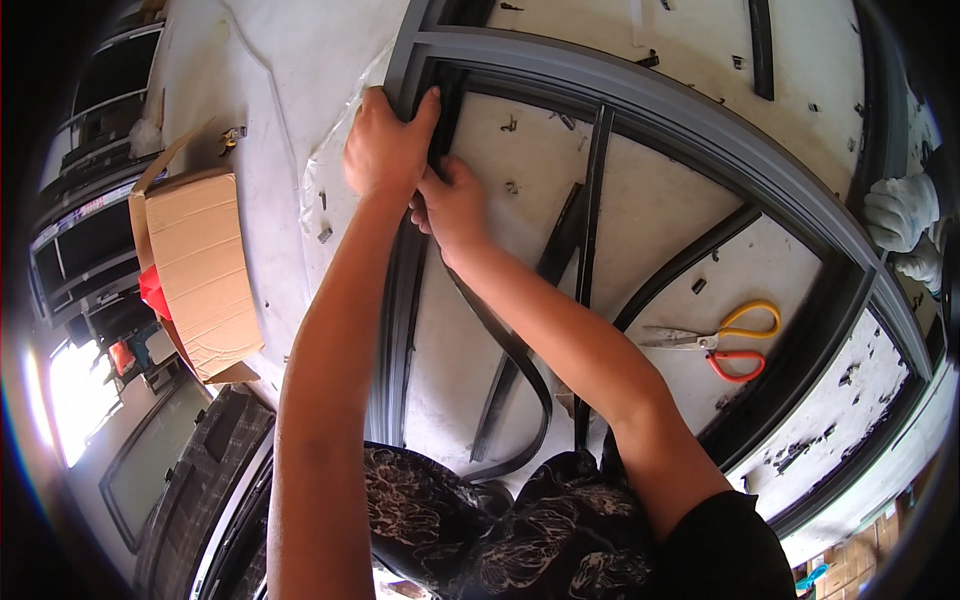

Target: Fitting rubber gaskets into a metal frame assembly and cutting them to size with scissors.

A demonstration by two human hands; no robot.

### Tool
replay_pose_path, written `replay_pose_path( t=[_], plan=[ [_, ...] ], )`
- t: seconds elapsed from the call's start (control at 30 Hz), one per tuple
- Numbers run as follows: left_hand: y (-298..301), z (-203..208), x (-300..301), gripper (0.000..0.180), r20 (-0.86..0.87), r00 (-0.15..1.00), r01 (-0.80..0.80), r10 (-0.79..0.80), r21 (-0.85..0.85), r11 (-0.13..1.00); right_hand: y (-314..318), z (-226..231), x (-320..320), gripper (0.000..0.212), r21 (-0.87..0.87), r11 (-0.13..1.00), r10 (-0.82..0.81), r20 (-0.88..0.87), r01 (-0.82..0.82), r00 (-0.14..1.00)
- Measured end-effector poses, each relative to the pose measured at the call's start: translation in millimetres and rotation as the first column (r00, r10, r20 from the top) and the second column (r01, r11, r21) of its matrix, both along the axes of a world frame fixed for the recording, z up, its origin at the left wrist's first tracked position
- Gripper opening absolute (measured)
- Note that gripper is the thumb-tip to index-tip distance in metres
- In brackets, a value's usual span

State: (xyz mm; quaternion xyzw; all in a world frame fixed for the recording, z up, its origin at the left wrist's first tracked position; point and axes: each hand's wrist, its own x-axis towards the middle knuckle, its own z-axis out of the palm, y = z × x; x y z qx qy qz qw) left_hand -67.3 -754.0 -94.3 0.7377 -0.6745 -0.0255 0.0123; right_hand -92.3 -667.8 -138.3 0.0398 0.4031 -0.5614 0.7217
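A grey metal window frame lies on the white work surface. My left hand is at its upper left corner, thumb and fingers closed around the side bar and a black rubber strip there. Just below, my right hand is closed with its thumb up, pinching the same strip against the bar's inner edge. From my right hand the black rubber strip hangs in a loose curve toward my lap. Scissors with one yellow and one red handle lie inside the frame, right of my right forearm.
A cardboard box stands at the left. More black strips cross the frame's inside. Small black scraps are scattered on the surface. Another person's gloved hands rest near the frame's far right. Dark frames stand on a rack at far left.
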Motion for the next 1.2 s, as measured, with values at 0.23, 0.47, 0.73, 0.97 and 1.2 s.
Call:
replay_pose_path(
  t=[0.23, 0.47, 0.73, 0.97, 1.2],
  plan=[
    [-1.2, -2.9, 4.4, 0.061, 0.001, 1.000, 0.011, -0.011, -0.009, 1.000, 0.0, -0.4, 0.0, 0.029, 0.015, 1.000, 0.000, -0.010, 0.000, 1.000],
    [-4.9, 1.5, -3.8, 0.061, 0.059, 0.998, -0.040, 0.037, 0.039, 0.998, -3.5, -4.1, -1.8, 0.033, 0.015, 0.999, 0.031, -0.026, -0.031, 0.999],
    [-7.5, 1.9, 9.1, 0.059, 0.008, 0.998, 0.064, -0.065, 0.059, 0.996, -15.4, -0.9, -5.5, 0.033, -0.017, 0.998, 0.054, -0.234, -0.059, 0.971],
    [-7.5, 2.1, 9.3, 0.058, -0.092, 0.994, 0.065, -0.058, 0.073, 0.995, -27.6, 0.0, -11.0, 0.035, 0.016, 0.975, 0.195, -0.539, -0.222, 0.819],
    [-3.5, -1.7, 13.6, 0.055, -0.028, 0.998, 0.058, -0.057, 0.062, 0.996, 102.0, 15.1, 2.5, 0.041, -0.048, 0.863, 0.291, -0.768, -0.503, 0.571]
  ],
)
